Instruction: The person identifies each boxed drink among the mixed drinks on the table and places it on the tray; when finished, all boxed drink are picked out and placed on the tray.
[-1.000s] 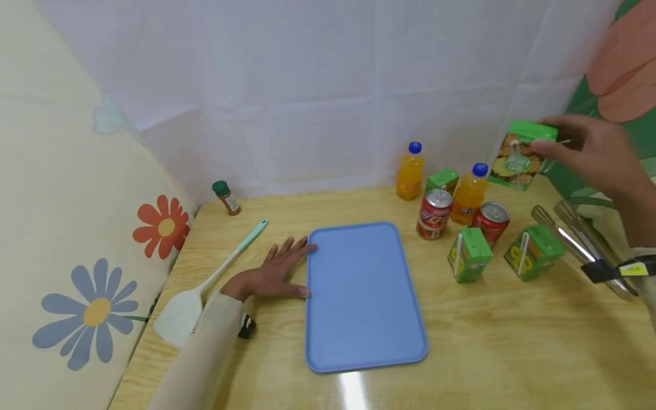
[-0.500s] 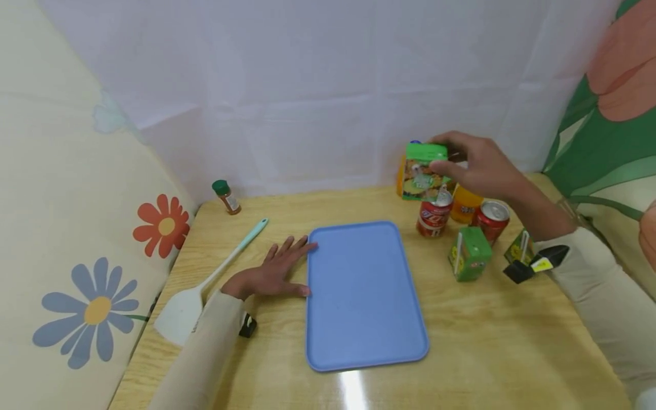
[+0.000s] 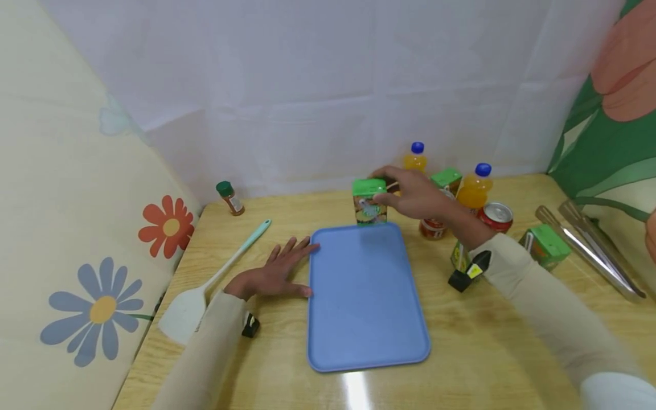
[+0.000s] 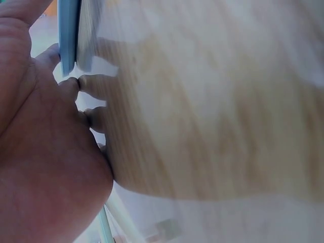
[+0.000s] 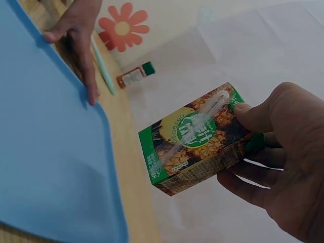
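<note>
My right hand (image 3: pixel 412 192) grips a green juice box (image 3: pixel 370 202) near its top, thumb on the near face and fingers behind. Pineapple pictures and a wrapped straw show on the juice box (image 5: pixel 195 136) in the right wrist view. In the head view it overlaps the far edge of the blue tray (image 3: pixel 366 296). My left hand (image 3: pixel 277 273) rests on the table with fingers spread, its thumb and fingertips touching the tray's left edge. From the left wrist, the palm of the left hand (image 4: pixel 48 136) shows beside the tray's edge (image 4: pixel 68 35).
On the right stand orange soda bottles (image 3: pixel 474 188), red cans (image 3: pixel 496 215) and more green juice boxes (image 3: pixel 547 245), partly behind my right arm. Metal tongs (image 3: pixel 589 250) lie at the far right. A white spatula (image 3: pixel 184 313) and a spice jar (image 3: pixel 230 198) are on the left.
My right hand has carried the juice box leftward from the far right, past the bottles and cans, and lowered it to the tray's far edge. The left hand has stayed in place.
</note>
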A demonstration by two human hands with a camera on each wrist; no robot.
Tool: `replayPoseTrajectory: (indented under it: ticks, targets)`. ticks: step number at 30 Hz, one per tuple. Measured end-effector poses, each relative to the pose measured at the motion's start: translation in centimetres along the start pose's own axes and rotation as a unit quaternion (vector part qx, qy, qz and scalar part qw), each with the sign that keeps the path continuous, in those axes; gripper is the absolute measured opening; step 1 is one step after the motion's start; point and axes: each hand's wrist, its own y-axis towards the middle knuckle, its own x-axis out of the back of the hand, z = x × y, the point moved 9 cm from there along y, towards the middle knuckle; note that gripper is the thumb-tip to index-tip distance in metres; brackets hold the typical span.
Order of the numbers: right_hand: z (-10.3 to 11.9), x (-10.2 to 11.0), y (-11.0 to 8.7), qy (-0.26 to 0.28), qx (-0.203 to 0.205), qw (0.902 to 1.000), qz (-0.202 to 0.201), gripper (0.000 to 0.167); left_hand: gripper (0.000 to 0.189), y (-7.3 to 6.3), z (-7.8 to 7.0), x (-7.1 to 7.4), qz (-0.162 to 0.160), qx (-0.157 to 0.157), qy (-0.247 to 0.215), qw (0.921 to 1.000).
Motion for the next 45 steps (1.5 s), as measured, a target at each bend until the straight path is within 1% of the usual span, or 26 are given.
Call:
replayPoseTrajectory:
  ticks: [4,7,11,15,18,22,26,29,32,35,38,41,45]
  targets:
    - [-0.1,-2.0,0.6,-0.01,0.012,0.9999,0.006,0.042,0.101,0.2,0.0,-0.1,0.004,0.001,0.0,1.0]
    - [-0.5,-3.3,0.9,-0.006,0.0,0.9999,0.014,0.041,0.101,0.3,-0.1,-0.1,0.008,0.003,0.002,1.0]
    - [-0.7,-4.8,1.3,0.011,-0.005,0.9997,0.023,0.04,0.102,0.4,-0.2,0.0,0.012,0.008,0.004,0.9999]
    - [-0.5,-6.0,1.8,0.027,0.001,0.9993,0.027,0.041,0.102,0.4,-0.2,0.1,0.014,0.013,0.002,0.9998]
    - [-0.6,-7.0,2.0,0.042,-0.006,0.9986,0.031,0.042,0.102,0.4,-0.1,0.0,0.012,0.013,0.0,0.9998]
    - [-0.6,-8.2,2.1,0.053,-0.003,0.9979,0.037,0.041,0.102,0.4,-0.1,-0.2,0.011,0.011,0.0,0.9999]
    - [-0.7,-9.1,2.1,0.063,-0.002,0.9972,0.04,0.041,0.102,0.3,-0.2,-0.4,0.015,0.014,-0.002,0.9998]
    - [-0.9,-9.4,2.0,0.068,-0.006,0.9967,0.043,0.042,0.102,0.3,-0.2,-0.4,0.016,0.018,-0.004,0.9997]
    - [-1.1,-9.6,2.1,0.07,-0.008,0.9959,0.057,0.043,0.102,0.2,-0.3,-0.4,0.017,0.02,-0.007,0.9996]
    - [-1.3,-9.6,2.1,0.065,-0.009,0.9951,0.074,0.046,0.101,0.2,-0.3,-0.4,0.019,0.021,-0.009,0.9996]
    - [-1.1,-8.8,2.1,0.066,-0.004,0.9947,0.078,0.049,0.101,0.2,-0.3,-0.3,0.017,0.02,-0.008,0.9996]
    - [-0.3,-7.0,2.1,0.077,0.018,0.9946,0.066,0.048,0.101,0.1,-0.2,-0.3,0.016,0.021,-0.003,0.9996]
    - [0.9,-3.2,2.1,0.111,0.054,0.9917,0.036,0.04,0.102,0.0,-0.1,-0.1,0.012,0.022,0.003,0.9997]
